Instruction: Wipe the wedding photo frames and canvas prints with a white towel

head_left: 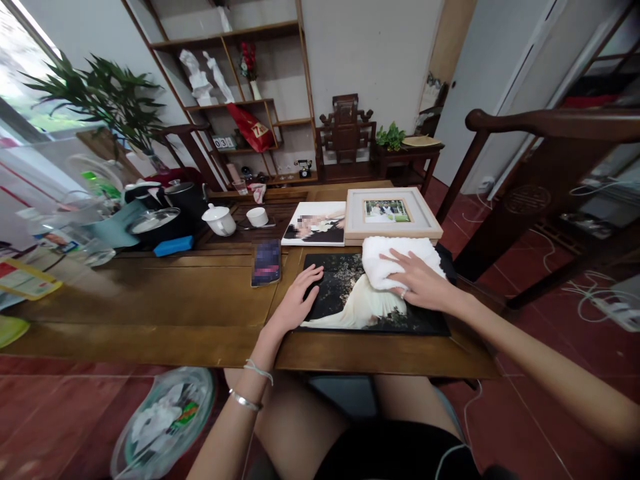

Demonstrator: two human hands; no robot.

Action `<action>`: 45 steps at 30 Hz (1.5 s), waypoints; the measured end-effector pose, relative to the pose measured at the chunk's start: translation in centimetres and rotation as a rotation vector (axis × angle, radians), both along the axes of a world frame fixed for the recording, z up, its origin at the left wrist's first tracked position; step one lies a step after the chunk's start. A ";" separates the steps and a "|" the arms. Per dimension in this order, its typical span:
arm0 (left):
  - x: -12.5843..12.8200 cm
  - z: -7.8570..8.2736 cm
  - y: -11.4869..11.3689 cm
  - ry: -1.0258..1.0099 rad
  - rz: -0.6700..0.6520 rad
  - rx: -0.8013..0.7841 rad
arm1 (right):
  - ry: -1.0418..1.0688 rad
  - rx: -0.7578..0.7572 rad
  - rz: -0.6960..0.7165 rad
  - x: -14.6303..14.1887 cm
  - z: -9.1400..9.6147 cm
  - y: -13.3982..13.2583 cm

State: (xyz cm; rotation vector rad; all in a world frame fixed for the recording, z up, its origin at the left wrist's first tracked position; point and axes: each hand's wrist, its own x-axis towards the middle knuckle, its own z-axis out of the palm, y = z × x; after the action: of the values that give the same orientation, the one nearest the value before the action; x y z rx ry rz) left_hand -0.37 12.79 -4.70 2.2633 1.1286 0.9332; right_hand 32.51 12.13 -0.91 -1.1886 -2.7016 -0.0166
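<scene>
A dark photo panel with a pale flowing gown printed on it lies flat near the table's front edge. My left hand rests at its left edge, fingers stretched out and holding nothing. Over the panel's upper right part, my right hand presses down on a bunched white towel and keeps hold of it. The towel and hand cover some of the print. Behind the panel are a pale framed photo and a smaller photo panel with a white edge.
A phone lies left of the panel. Farther left stand a white lidded cup, a small white cup, a blue block and a dark kettle. A waste bin sits on the floor; a wooden chair stands right.
</scene>
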 end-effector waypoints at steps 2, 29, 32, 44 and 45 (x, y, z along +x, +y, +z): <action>0.0 0.0 0.0 0.001 0.003 0.002 | -0.005 -0.005 0.021 -0.7 0.0 -2.7; 0.2 0.3 -0.1 0.002 0.005 -0.005 | -0.016 -0.035 0.060 -2.3 0.0 -8.1; 0.3 0.3 -0.1 0.004 0.002 0.001 | -0.023 -0.049 0.077 -2.2 0.1 -8.4; 0.0 0.1 0.0 0.015 0.004 0.008 | -0.107 0.094 -0.058 -2.6 -0.2 0.2; 0.0 0.1 -0.1 0.017 0.005 0.007 | -0.105 0.091 -0.051 -2.7 -0.2 -0.8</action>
State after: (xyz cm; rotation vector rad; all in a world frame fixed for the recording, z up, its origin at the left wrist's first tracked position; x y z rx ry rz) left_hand -0.33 12.73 -4.59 2.2794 1.1406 0.9225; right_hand 29.80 11.36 -1.10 -1.2625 -2.7261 -0.2134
